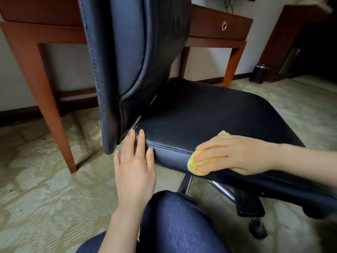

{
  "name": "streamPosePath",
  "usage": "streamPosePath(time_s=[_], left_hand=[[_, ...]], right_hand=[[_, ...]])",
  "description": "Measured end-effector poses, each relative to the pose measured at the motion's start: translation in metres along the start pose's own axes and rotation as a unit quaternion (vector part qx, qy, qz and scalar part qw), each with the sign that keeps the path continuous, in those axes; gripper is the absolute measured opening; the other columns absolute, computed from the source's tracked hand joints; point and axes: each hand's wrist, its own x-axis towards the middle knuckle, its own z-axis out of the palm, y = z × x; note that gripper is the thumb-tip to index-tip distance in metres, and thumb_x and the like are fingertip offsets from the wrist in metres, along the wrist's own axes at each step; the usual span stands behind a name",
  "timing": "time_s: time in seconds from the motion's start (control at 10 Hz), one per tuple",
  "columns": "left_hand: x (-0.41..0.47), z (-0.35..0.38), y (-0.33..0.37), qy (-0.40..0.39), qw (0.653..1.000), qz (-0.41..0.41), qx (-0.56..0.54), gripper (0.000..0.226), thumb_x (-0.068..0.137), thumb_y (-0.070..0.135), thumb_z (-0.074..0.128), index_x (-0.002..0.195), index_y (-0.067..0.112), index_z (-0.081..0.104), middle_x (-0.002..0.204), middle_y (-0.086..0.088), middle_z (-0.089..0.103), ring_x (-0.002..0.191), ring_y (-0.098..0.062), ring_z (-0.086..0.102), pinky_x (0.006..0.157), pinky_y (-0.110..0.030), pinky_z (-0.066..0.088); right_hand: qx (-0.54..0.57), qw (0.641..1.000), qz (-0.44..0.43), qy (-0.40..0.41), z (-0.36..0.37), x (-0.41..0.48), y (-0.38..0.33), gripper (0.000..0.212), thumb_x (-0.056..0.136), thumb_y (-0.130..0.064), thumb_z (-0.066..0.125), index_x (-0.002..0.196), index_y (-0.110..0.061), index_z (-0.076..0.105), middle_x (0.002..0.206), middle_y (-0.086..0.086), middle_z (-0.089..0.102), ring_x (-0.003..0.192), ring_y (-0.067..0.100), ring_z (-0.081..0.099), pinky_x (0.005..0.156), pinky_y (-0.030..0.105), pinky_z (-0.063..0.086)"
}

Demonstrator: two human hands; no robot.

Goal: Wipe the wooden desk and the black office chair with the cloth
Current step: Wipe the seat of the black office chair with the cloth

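Head view: knee in blue trousers nearest. Left hand, grip apart, touches the near-left corner of the black chair seat. Right hand, grip flat, presses the yellow cloth on the seat's near edge. Step: chair wipe. Next probably a sweep rightward. Counter far behind.

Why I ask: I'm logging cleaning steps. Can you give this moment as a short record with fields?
surface being wiped: side edge of the black chair seat
cloth: yellow, pressed against that edge
right hand: fingers flat over the cloth, pressing it
left hand: open, fingertips touching the seat corner beside the backrest
desk: behind the chair, no hand on it
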Motion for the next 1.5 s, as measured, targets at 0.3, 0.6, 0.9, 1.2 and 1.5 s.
streamPosePath(time_s=[0.3,0.6,0.9,1.2,1.5], left_hand=[[0.011,0.002,-0.01,0.043,0.995,-0.009,-0.085,0.051,0.1,0.011,0.036,0.149,0.015,0.025,0.159,0.0,0.014,0.145,-0.013,0.014,0.115,-0.024,0.013],[0.011,0.01,-0.021,0.015,0.991,0.002,-0.129,0.07,0.088,-0.013,0.036,0.15,0.015,0.022,0.158,0.002,0.017,0.146,-0.011,0.012,0.117,-0.022,0.009],[0.013,0.019,-0.027,-0.071,0.982,-0.019,-0.171,0.078,0.09,-0.013,0.03,0.152,0.028,0.008,0.154,0.022,-0.004,0.146,-0.006,-0.001,0.117,-0.044,0.022],[0.012,0.016,-0.022,-0.064,0.987,-0.014,-0.147,0.079,0.086,-0.015,0.034,0.153,0.021,0.013,0.159,0.008,0.008,0.143,-0.002,0.006,0.116,-0.042,0.024],[0.009,0.007,-0.016,-0.035,0.996,-0.064,-0.052,0.061,0.1,0.014,0.032,0.152,0.024,0.002,0.158,0.014,-0.008,0.145,-0.014,-0.017,0.118,-0.039,0.005]], right_hand=[[-0.013,0.985,-0.116,0.124,-0.007,0.13,0.002,0.026,0.093,-0.015,0.059,0.117,-0.021,0.069,0.127,-0.001,0.062,0.121,0.029,0.052,0.084,0.045,0.049],[-0.052,0.997,-0.046,0.034,-0.006,0.138,-0.009,0.033,0.094,-0.016,0.043,0.119,-0.02,0.065,0.132,-0.006,0.055,0.13,0.023,0.037,0.102,0.039,0.031],[-0.194,0.97,-0.146,-0.028,0.007,0.018,-0.04,0.021,0.087,-0.019,0.052,0.092,-0.029,0.071,0.105,-0.011,0.063,0.119,0.017,0.053,0.107,0.036,0.037],[-0.164,0.951,-0.245,-0.095,-0.023,0.029,-0.011,0.029,0.087,-0.011,0.06,0.109,-0.029,0.066,0.124,-0.012,0.058,0.125,0.018,0.046,0.104,0.033,0.037],[-0.079,0.983,-0.166,-0.025,-0.027,0.158,0.01,0.025,0.095,-0.015,0.055,0.112,-0.024,0.071,0.129,-0.005,0.059,0.122,0.021,0.047,0.096,0.037,0.04]])
